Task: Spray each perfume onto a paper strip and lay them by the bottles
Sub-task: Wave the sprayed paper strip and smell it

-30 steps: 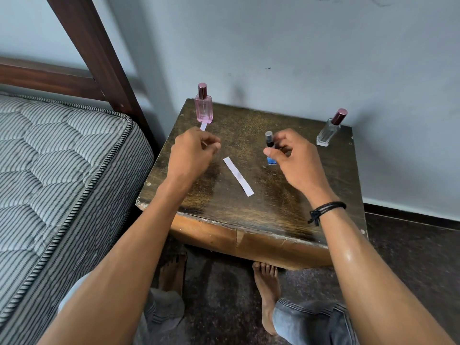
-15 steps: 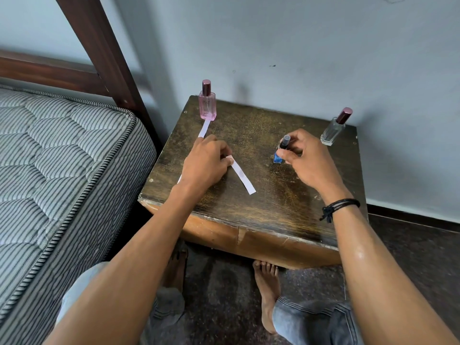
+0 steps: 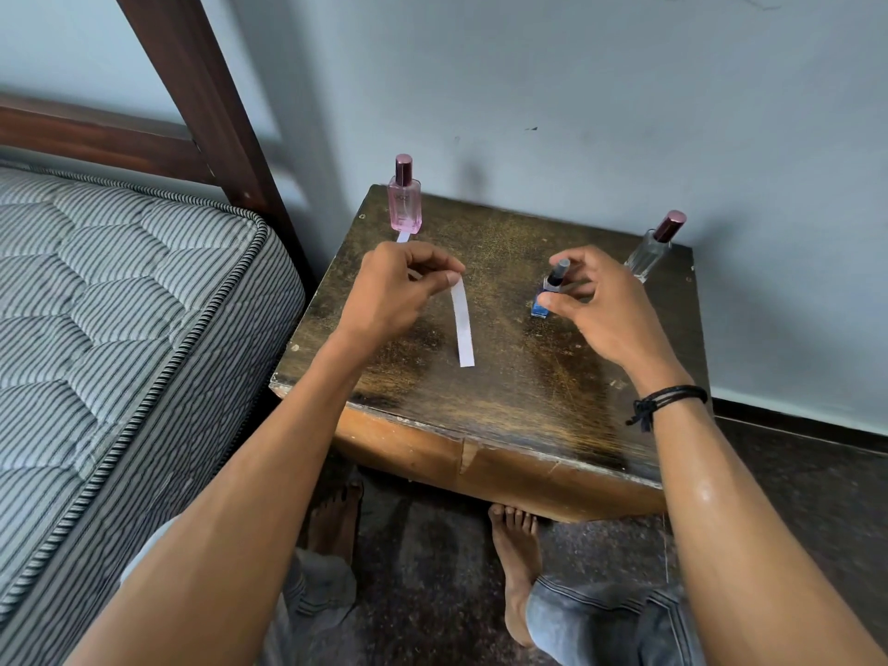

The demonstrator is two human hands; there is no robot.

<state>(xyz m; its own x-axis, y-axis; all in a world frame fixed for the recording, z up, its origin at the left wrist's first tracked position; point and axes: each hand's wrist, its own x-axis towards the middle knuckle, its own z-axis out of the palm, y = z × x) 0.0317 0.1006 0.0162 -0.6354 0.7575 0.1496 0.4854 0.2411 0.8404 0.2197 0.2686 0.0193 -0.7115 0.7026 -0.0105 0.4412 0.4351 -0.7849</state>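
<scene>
My left hand (image 3: 401, 290) pinches the top end of a white paper strip (image 3: 462, 329), which hangs down to the dark wooden table (image 3: 528, 391). My right hand (image 3: 596, 300) grips a small blue perfume bottle (image 3: 545, 300) with a dark cap, standing tilted on the table. A pink bottle (image 3: 404, 201) stands at the back left with another white strip (image 3: 402, 237) lying at its foot, mostly hidden by my left hand. A clear bottle (image 3: 651, 249) with a maroon cap stands at the back right.
A striped mattress (image 3: 120, 329) on a dark wooden bed frame (image 3: 202, 103) lies close to the table's left side. A pale wall (image 3: 576, 88) rises right behind the table. My bare feet rest on the dark floor (image 3: 432, 569) under the table's front edge.
My left hand went from the strip by the pink bottle to the middle strip and lifted its top end. My right hand stayed on the blue bottle.
</scene>
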